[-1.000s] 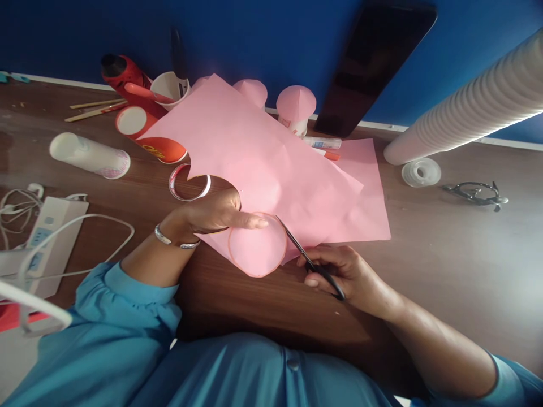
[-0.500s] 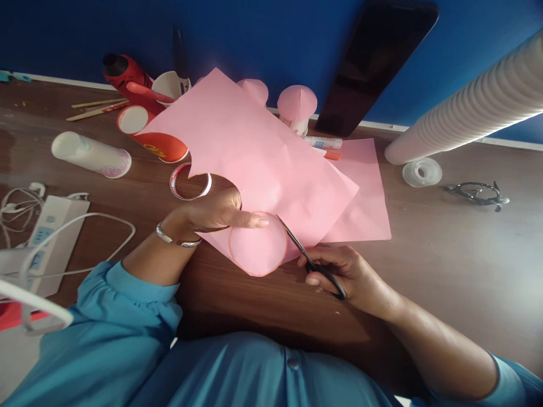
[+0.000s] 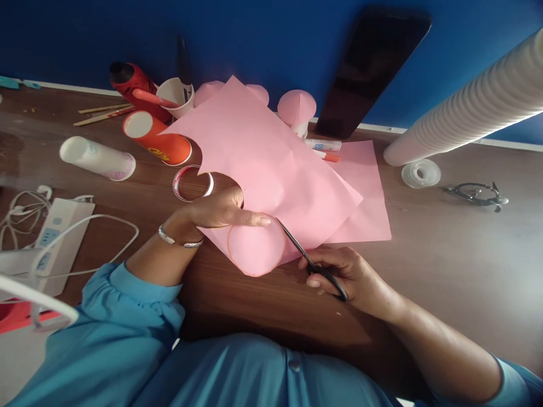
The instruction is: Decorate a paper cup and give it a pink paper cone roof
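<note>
My left hand (image 3: 231, 210) grips a sheet of pink paper (image 3: 271, 161), thumb on top and the other fingers hidden underneath. Round pieces are cut away from the sheet's left edge. Just below my thumb, a circle (image 3: 256, 247) is outlined on the paper in orange. My right hand (image 3: 339, 272) has its fingers through the handles of black scissors (image 3: 311, 263). The blades look closed or nearly so, and they lie along the right side of the outlined circle. A second pink sheet (image 3: 367, 192) rests on the table beneath, to the right.
Behind the paper stand a cup with a pink cone top (image 3: 297, 107), a white cup (image 3: 176, 93) and a red bottle-like object (image 3: 136, 85). An orange cup (image 3: 159, 141), white cup (image 3: 97, 158) and tape roll (image 3: 177, 183) lie left. Stacked cups (image 3: 462, 107) and a phone (image 3: 373, 70) lean at the back.
The pink sheet has turned slightly clockwise and shifted a little right in my left hand. The scissors have stayed almost in the same place; the whole view has shifted slightly.
</note>
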`<state>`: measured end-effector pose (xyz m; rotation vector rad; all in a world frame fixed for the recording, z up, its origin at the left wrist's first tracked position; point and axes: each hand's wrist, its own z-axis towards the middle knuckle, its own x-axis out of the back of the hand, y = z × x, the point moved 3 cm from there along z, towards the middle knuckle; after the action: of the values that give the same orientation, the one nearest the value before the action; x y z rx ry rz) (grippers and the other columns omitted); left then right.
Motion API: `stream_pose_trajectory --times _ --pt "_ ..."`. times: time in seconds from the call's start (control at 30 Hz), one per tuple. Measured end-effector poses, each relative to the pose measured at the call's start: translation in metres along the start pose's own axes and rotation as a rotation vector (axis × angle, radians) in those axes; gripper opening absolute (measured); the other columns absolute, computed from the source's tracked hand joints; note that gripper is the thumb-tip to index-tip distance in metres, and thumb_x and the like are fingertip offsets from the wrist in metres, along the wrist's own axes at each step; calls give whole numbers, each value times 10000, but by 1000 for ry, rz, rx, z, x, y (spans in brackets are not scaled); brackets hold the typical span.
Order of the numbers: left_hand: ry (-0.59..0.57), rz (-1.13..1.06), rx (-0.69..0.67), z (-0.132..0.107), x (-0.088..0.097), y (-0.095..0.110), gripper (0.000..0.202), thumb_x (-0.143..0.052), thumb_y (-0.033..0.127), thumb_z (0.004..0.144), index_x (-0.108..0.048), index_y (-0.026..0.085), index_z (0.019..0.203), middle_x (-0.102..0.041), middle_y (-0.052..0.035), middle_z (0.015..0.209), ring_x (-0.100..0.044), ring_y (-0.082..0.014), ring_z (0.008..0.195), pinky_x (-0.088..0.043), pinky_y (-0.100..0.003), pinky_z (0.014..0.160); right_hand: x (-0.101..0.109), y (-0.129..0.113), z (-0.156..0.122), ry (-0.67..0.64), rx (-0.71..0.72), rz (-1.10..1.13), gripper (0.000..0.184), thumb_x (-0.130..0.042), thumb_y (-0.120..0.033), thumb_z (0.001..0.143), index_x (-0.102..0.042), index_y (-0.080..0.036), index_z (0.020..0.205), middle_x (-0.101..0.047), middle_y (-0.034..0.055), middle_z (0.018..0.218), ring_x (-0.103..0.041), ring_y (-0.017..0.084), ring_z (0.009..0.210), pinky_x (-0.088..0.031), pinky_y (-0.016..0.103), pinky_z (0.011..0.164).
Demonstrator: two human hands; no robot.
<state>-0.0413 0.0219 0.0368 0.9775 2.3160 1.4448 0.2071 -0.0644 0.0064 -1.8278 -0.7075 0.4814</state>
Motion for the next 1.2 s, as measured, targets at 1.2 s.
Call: stream_pose_trajectory --times 1.2 --pt "17 -227 79 4 -9 11 618 -906 32 593 -359 194 356 -168 77 390 -297 -64 393 -177 -247 430 -1 6 2 -50 32 12 342 -780 -477 881 -731 -138 898 -384 -67 612 -291 87 583 -255 243 528"
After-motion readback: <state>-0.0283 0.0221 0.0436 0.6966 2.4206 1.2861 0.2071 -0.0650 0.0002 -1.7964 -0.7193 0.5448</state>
